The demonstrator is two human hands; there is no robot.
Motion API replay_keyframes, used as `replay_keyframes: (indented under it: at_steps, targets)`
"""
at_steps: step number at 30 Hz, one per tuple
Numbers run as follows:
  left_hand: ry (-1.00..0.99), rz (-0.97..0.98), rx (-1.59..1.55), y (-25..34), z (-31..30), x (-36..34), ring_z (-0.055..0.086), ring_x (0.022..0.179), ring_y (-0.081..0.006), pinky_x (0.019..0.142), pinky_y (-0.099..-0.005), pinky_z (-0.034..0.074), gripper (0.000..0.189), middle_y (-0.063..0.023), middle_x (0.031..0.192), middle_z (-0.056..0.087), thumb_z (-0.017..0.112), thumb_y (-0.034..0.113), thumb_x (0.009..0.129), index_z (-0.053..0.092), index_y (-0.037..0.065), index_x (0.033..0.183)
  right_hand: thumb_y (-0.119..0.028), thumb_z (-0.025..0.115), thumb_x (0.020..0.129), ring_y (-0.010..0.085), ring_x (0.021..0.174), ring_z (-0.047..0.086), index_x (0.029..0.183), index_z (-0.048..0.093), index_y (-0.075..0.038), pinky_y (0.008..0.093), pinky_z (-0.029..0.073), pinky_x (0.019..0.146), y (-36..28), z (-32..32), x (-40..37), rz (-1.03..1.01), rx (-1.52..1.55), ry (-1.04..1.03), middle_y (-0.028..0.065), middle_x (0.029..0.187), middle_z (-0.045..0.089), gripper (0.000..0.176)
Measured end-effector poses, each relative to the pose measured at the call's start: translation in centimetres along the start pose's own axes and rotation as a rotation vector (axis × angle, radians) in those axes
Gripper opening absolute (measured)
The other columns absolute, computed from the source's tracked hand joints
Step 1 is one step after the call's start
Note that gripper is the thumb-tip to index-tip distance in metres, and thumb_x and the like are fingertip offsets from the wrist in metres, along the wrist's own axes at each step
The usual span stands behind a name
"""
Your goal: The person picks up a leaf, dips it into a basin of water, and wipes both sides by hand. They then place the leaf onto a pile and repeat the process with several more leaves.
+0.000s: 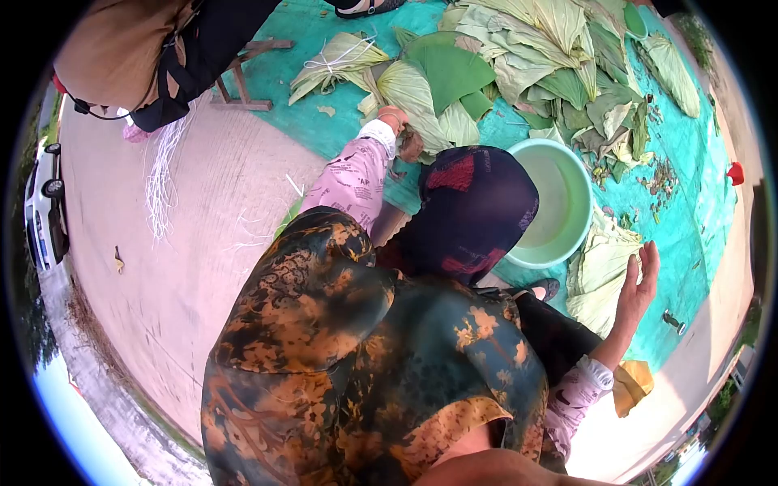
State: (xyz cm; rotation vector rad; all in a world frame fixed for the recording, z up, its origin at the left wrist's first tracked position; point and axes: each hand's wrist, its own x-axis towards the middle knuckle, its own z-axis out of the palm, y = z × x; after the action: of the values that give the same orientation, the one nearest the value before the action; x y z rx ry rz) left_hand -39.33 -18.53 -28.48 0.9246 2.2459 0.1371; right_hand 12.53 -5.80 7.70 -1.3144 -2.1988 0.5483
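Left fingers (pixel 398 117) at pale leaf (pixel 415 97), pink sleeve (pixel 350 180) — printed "AIR"

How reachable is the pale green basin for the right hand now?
Probably yes: the right hand looks empty and the pale green basin is nearby; only low-lying pale leaves show between them.

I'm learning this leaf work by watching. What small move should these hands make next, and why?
I'd probably bring the right hand over to the pleated lotus leaf beside the left hand, to steady the leaf from both sides. The left hand is at that leaf's edge, its grip unclear, while the right is raised, open and apparently empty, with the mint-green basin between them.
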Motion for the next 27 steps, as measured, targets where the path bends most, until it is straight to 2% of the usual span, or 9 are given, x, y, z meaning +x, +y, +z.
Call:
replay_keyframes:
  at_steps: [2, 5, 7, 10, 13, 14, 19, 21, 27]
  targets:
    - [0.078, 0.121, -0.337, -2.2, 0.7, -1.0, 0.059, 0.077, -0.0186, 0.068, -0.0346, 0.048, 0.02, -0.0073, 0.083, 0.06, 0.057, 0.005, 0.069, 0.058, 0.005, 0.089, -0.007, 0.051, 0.084, 0.021, 0.107, 0.05, 0.124, 0.041, -0.004, 0.0324, 0.037, 0.091, -0.2, 0.0, 0.0, -0.006, 0.011, -0.001, 0.0136, 0.117, 0.05, 0.041]
    - [0.233, -0.159, -1.679, -0.3, -1.5, -6.4, 0.058, 0.075, -0.0226, 0.067, -0.0378, 0.047, 0.018, -0.0082, 0.081, 0.059, 0.056, 0.001, 0.068, 0.056, 0.004, 0.085, -0.007, 0.05, 0.085, 0.0203, 0.108, 0.048, 0.125, 0.04, -0.004, 0.0316, 0.037, 0.091, -0.7, -0.2, 0.1, 0.012, 0.016, -0.018, 0.0129, 0.119, 0.048, 0.041]
    - [0.244, -0.017, -1.911, -1.3, -1.6, -7.3, 0.057, 0.067, -0.0229, 0.062, -0.036, 0.047, 0.013, -0.0078, 0.073, 0.057, 0.054, -0.001, 0.066, 0.053, 0.004, 0.078, -0.007, 0.05, 0.085, 0.0205, 0.108, 0.048, 0.125, 0.04, -0.004, 0.0316, 0.036, 0.091, -0.6, -0.2, 0.2, 0.024, 0.024, -0.021, 0.0128, 0.12, 0.048, 0.041]
    - [0.212, 0.167, -1.895, -3.5, -0.7, -7.3, 0.056, 0.066, -0.0221, 0.063, -0.0366, 0.047, 0.01, -0.0066, 0.069, 0.055, 0.054, -0.003, 0.065, 0.052, 0.005, 0.071, -0.007, 0.051, 0.084, 0.0216, 0.107, 0.049, 0.123, 0.041, -0.004, 0.0325, 0.036, 0.091, -0.4, -0.2, 0.3, 0.021, 0.045, -0.009, 0.0134, 0.119, 0.049, 0.041]
    - [-0.244, -0.079, -1.442, -3.1, -2.5, -11.0, 0.056, 0.069, -0.0215, 0.064, -0.0378, 0.046, 0.008, -0.005, 0.069, 0.055, 0.057, 0.001, 0.066, 0.054, 0.007, 0.07, -0.007, 0.051, 0.084, 0.0218, 0.108, 0.049, 0.124, 0.041, -0.004, 0.0325, 0.036, 0.091, -0.1, -0.2, 0.3, 0.015, 0.042, -0.011, 0.0134, 0.118, 0.049, 0.041]
    - [-0.244, -0.231, -1.139, -2.8, -3.0, -11.3, 0.057, 0.066, -0.0211, 0.062, -0.0391, 0.048, 0.01, -0.005, 0.075, 0.058, 0.059, 0.004, 0.067, 0.057, 0.007, 0.076, -0.007, 0.051, 0.084, 0.0218, 0.108, 0.049, 0.124, 0.041, -0.004, 0.0324, 0.036, 0.091, -0.2, -0.1, 0.4, 0.016, 0.032, -0.016, 0.0134, 0.119, 0.049, 0.041]
    - [0.404, -0.423, -1.311, -8.6, -4.8, -5.8, 0.058, 0.086, -0.0255, 0.072, -0.0424, 0.047, 0.029, -0.009, 0.099, 0.058, 0.059, 0.017, 0.076, 0.054, 0.007, 0.103, -0.007, 0.051, 0.084, 0.0219, 0.109, 0.048, 0.124, 0.041, -0.004, 0.0324, 0.036, 0.091, 0.3, 0.1, 0.6, 0.043, -0.003, -0.042, 0.0133, 0.12, 0.048, 0.041]
    - [0.435, -0.39, -1.556, -10.9, -6.7, -3.6, 0.05, 0.102, -0.0285, 0.081, -0.0459, 0.043, 0.046, -0.0124, 0.117, 0.048, 0.057, 0.027, 0.079, 0.043, 0.007, 0.119, -0.007, 0.051, 0.084, 0.0223, 0.11, 0.047, 0.124, 0.04, -0.005, 0.0326, 0.036, 0.091, 0.6, 0.2, 0.8, 0.051, -0.008, -0.057, 0.0135, 0.121, 0.047, 0.041]
    - [0.473, -0.545, -1.883, -12.1, -10.7, 1.6, 0.038, 0.114, -0.0324, 0.089, -0.0511, 0.036, 0.064, -0.0149, 0.13, 0.033, 0.059, 0.036, 0.078, 0.029, 0.008, 0.128, -0.007, 0.05, 0.084, 0.0235, 0.11, 0.047, 0.124, 0.04, -0.003, 0.0328, 0.036, 0.091, 2.3, 1.5, 2.1, 0.122, -0.072, -0.099, 0.0142, 0.122, 0.046, 0.041]
